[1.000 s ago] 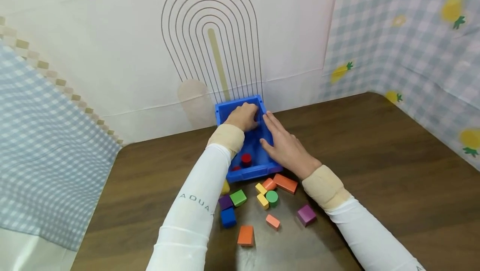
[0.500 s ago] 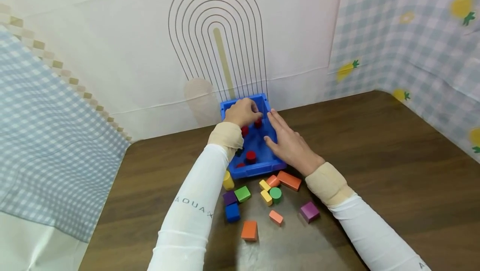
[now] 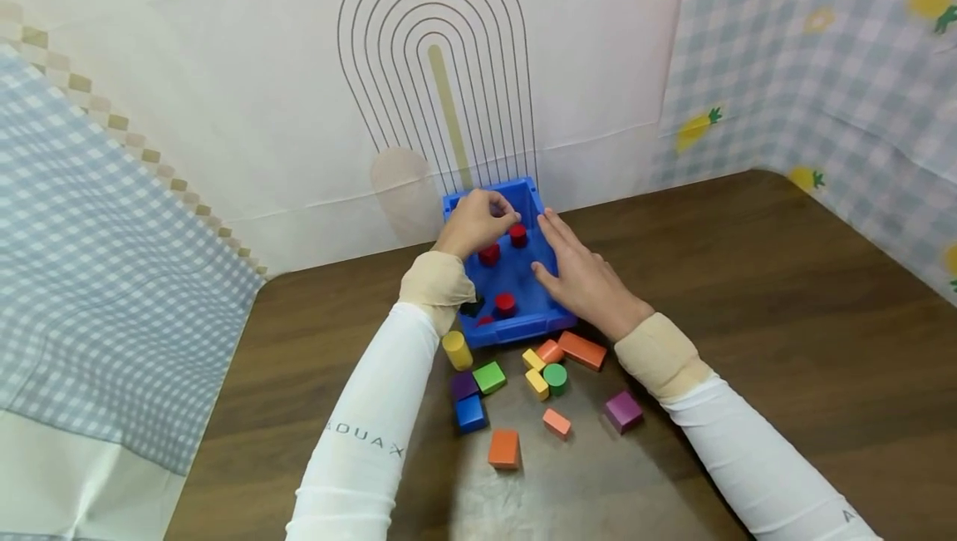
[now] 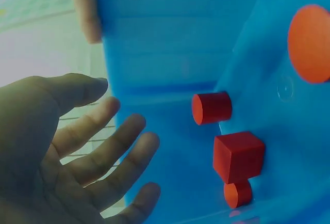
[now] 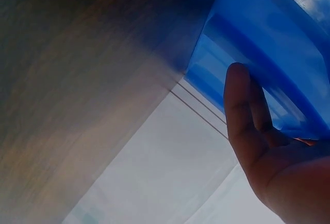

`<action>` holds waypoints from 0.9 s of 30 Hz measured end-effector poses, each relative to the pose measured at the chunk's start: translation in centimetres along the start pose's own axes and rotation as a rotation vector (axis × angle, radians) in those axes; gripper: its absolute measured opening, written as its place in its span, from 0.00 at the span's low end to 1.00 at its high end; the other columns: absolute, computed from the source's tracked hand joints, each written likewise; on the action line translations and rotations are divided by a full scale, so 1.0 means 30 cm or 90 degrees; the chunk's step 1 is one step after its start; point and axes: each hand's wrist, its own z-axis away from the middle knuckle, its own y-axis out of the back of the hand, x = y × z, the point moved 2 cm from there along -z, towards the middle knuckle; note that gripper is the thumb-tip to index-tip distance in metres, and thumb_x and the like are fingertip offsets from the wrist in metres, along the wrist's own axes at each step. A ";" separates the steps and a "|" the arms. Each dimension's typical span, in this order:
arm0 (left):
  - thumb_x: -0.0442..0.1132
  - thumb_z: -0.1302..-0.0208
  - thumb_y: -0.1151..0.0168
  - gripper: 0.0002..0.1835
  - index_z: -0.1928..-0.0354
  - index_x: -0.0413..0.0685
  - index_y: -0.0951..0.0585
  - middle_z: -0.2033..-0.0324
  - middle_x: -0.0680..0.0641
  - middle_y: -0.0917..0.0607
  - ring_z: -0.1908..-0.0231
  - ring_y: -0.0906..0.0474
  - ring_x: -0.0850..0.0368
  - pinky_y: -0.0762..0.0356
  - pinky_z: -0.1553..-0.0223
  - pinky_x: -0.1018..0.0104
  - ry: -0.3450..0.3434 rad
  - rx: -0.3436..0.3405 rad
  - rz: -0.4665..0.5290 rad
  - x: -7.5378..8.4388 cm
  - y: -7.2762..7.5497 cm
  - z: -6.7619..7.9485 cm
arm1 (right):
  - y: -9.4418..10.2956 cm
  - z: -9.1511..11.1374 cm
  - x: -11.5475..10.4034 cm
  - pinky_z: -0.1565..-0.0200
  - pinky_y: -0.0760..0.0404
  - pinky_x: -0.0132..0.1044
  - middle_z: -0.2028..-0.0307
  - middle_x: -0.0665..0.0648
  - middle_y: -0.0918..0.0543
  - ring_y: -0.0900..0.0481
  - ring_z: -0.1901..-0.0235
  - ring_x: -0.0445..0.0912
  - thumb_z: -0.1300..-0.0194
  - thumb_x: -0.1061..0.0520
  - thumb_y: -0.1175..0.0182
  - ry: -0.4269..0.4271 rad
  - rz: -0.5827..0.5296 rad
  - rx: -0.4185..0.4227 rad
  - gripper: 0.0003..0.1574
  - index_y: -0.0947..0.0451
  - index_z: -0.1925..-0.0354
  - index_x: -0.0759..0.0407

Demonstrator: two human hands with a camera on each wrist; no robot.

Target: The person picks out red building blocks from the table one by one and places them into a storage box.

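Observation:
A blue plastic bin stands against the back wall with several red blocks inside. Over its far left part hovers my left hand, thumb and fingers apart and nothing between them in the left wrist view. Below that hand lie a red cylinder and a red cube. Another red cylinder sits near the bin's front, beside a black piece partly hidden by my left wrist. My right hand rests along the bin's right side with straight fingers, its fingertips at the rim.
In front of the bin are a yellow cylinder, green block, blue block, green cylinder and long orange block. Nearer lie an orange block and, rightward, a purple block. White cloth hangs behind.
My left hand has come up from the bin's far end, its fingers leaving the red cylinder there, now in plain sight with the red cube. The right hand stays at the bin's side.

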 end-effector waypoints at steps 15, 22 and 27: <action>0.42 0.24 0.35 0.08 0.54 0.46 0.13 0.56 0.45 0.09 0.62 0.14 0.48 0.17 0.61 0.61 -0.059 -0.007 0.061 0.021 0.021 0.076 | 0.034 0.014 0.016 0.36 0.26 0.66 0.14 0.55 0.59 0.32 0.27 0.68 0.20 0.50 0.42 -0.013 0.003 -0.001 0.50 0.58 0.14 0.56; 0.42 0.24 0.35 0.06 0.55 0.48 0.14 0.57 0.47 0.10 0.61 0.13 0.49 0.14 0.59 0.62 -0.103 -0.051 0.048 0.014 0.001 0.119 | 0.042 0.022 0.025 0.37 0.27 0.68 0.14 0.55 0.59 0.35 0.25 0.67 0.20 0.50 0.42 -0.010 0.000 -0.004 0.50 0.57 0.14 0.57; 0.40 0.24 0.35 0.05 0.57 0.47 0.14 0.58 0.48 0.10 0.58 0.14 0.52 0.15 0.54 0.62 -0.148 -0.059 0.043 0.017 0.001 0.142 | 0.056 0.028 0.030 0.38 0.25 0.69 0.14 0.55 0.59 0.33 0.27 0.68 0.20 0.50 0.43 -0.011 0.003 -0.006 0.50 0.58 0.14 0.56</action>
